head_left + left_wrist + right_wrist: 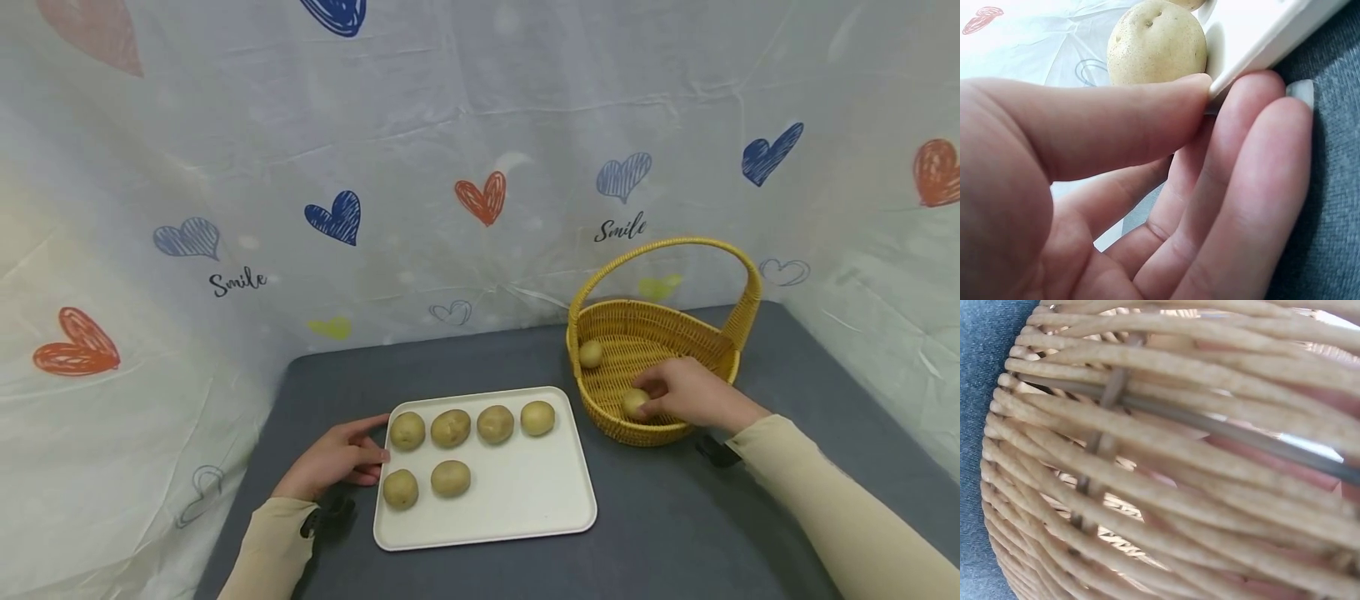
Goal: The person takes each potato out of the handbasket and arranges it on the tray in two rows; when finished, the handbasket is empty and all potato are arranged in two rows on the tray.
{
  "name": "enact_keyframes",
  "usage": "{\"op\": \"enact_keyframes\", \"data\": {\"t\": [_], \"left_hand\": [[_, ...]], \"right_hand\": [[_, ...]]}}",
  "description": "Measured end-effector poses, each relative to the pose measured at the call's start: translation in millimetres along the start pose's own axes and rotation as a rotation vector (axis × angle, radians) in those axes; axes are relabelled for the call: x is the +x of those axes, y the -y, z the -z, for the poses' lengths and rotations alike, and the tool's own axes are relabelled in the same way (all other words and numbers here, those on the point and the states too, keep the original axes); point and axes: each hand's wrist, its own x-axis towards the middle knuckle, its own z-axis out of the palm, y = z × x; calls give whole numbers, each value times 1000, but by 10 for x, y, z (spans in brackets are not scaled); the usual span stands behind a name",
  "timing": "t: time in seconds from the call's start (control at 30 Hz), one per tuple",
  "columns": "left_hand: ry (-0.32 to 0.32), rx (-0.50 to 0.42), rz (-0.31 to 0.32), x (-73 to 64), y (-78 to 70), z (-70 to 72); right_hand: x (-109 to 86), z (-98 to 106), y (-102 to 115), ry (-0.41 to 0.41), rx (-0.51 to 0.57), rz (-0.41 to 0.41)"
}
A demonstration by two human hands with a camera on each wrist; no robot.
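My right hand (686,393) reaches over the front rim of the yellow wicker basket (615,427) and grips a potato (634,403) inside it. A second potato (591,354) lies by the basket's left wall. In the right wrist view the basket's weave (1147,425) fills the picture and mostly hides the hand. My left hand (336,457) pinches the left edge of a white tray (517,500). Up close, the left thumb (1147,119) lies at the rim, the other fingers below it. Several potatoes (451,428) sit on the tray, a back row and two in front.
Both tray and basket stand on a dark grey table (465,358), the basket to the tray's right with its tall handle (675,242) upright. Behind hangs a white sheet (405,150) printed with hearts. Bare tray surface shows at the front right.
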Motion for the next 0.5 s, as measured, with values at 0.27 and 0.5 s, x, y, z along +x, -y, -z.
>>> {"op": "enact_keyframes", "data": {"t": [0.27, 0.5], "left_hand": [[-3, -12, 8, -28, -12, -5], [-11, -12, 12, -16, -10, -4]], "right_hand": [[-38, 26, 121, -72, 5, -2], [-113, 52, 395, -176, 44, 32]]}}
